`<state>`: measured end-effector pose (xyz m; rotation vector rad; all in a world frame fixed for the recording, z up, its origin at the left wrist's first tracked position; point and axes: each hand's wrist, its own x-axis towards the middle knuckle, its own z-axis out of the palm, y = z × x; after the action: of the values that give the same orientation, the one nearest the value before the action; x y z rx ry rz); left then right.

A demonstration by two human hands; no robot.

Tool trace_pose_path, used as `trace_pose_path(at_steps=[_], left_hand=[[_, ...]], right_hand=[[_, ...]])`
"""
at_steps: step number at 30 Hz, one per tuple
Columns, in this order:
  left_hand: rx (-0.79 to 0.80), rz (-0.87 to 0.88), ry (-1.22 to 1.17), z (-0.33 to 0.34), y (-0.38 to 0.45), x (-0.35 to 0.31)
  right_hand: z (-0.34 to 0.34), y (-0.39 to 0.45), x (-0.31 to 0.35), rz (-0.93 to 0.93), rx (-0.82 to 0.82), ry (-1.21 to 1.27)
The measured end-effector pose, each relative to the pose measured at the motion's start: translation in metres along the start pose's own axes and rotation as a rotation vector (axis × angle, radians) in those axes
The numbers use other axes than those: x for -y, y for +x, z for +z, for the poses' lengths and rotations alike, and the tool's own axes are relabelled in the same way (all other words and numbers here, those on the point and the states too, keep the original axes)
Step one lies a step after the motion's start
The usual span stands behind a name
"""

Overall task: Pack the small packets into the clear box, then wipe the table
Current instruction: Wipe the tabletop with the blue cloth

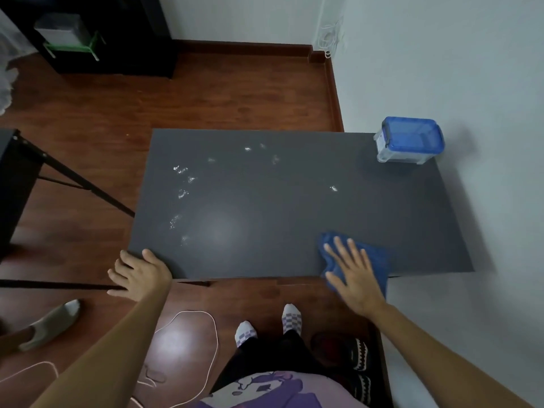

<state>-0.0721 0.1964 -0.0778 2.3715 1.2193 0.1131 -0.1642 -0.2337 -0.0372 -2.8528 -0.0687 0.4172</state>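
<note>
A dark grey table (265, 207) fills the middle of the view. White smudges (181, 184) speckle its left and far parts. The clear box (409, 141), closed with a blue lid, stands at the far right corner. A blue cloth (374, 260) lies at the near right edge, partly hanging over it. My right hand (353, 275) lies flat on the cloth with fingers spread. My left hand (138, 272) grips the table's near left corner. No loose packets show on the table.
A white wall runs along the table's right side. A black table's legs (73, 178) stand to the left. Another person's foot (50, 322) is at the lower left. A white cord (206, 316) loops on the wooden floor near my feet. A dark cabinet (97, 33) stands far left.
</note>
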Motion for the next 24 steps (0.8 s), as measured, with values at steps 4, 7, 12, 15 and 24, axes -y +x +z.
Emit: trace_pose_path(at_steps=[4,7,12,15,24], left_hand=[[-0.046,-0.047,0.067,0.007,0.004,0.0],[-0.106,-0.028,0.104,0.013,0.006,0.007],[-0.146,-0.001,0.142,0.015,0.007,0.011],[-0.135,0.011,0.149,0.011,0.006,0.009],[-0.065,0.016,0.14,-0.004,-0.002,-0.005]], right_hand=[[-0.017,0.044,-0.038,0.292,-0.058,0.059],[-0.03,0.099,-0.045,0.498,-0.151,0.116],[-0.045,0.176,-0.02,0.433,-0.166,0.089],[-0.038,0.191,0.027,0.175,-0.105,-0.023],[0.017,0.089,0.16,-0.515,0.112,-0.133]])
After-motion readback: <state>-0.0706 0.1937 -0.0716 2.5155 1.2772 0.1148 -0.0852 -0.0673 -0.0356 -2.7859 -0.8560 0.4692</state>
